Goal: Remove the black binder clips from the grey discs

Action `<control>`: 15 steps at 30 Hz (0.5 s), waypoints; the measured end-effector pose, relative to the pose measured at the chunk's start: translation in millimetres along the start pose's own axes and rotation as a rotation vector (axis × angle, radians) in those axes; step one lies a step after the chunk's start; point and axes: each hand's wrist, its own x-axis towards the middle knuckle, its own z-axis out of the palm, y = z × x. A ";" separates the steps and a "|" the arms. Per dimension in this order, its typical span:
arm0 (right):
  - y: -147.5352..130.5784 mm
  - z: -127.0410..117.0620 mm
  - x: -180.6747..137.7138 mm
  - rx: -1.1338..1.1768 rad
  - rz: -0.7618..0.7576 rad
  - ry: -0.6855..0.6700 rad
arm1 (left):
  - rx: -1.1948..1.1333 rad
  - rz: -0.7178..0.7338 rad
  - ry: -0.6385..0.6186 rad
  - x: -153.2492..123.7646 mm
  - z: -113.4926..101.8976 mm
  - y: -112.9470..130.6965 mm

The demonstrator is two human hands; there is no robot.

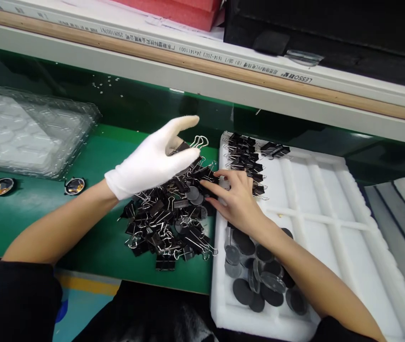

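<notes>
My left hand (148, 159), in a white glove, is above the pile of black binder clips (155, 218). Its thumb and fingers are curved around a few binder clips (183, 146) whose wire handles stick out to the right; the glove partly hides them. My bare right hand (236, 197) reaches to the pile's right side with its fingers apart and nothing visible between them. Just left of its fingertips, several grey round discs (193, 194) lie among the clips.
On the right is a white foam tray (316, 216) with compartments. It holds a row of binder clips (243, 152) and dark and clear discs (259, 270). Clear plastic trays (27, 130) and watch-like round pieces (75, 185) are on the left. A shelf edge (188, 71) crosses behind.
</notes>
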 end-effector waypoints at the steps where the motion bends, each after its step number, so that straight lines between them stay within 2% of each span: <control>1: -0.6 1.5 0.1 -0.018 -0.017 0.002 | -0.025 -0.004 0.001 0.5 -1.6 -0.2; 3: -2.8 0.5 0.8 0.063 -0.026 0.063 | -0.068 -0.024 -0.005 1.1 -3.3 -1.6; 5: -4.9 -5.1 1.7 0.259 0.027 0.121 | -0.186 -0.077 -0.053 1.7 -3.3 -3.1; 9: -8.8 -18.4 1.8 0.706 0.319 0.081 | -0.530 -0.299 -0.184 0.1 3.9 -0.5; 11: -12.4 -21.5 1.5 0.831 0.391 0.034 | -0.466 -0.317 -0.227 -4.4 10.8 2.4; 15: -23.4 -23.2 2.1 1.001 0.459 0.027 | -0.071 -0.081 -0.310 -16.3 23.0 2.1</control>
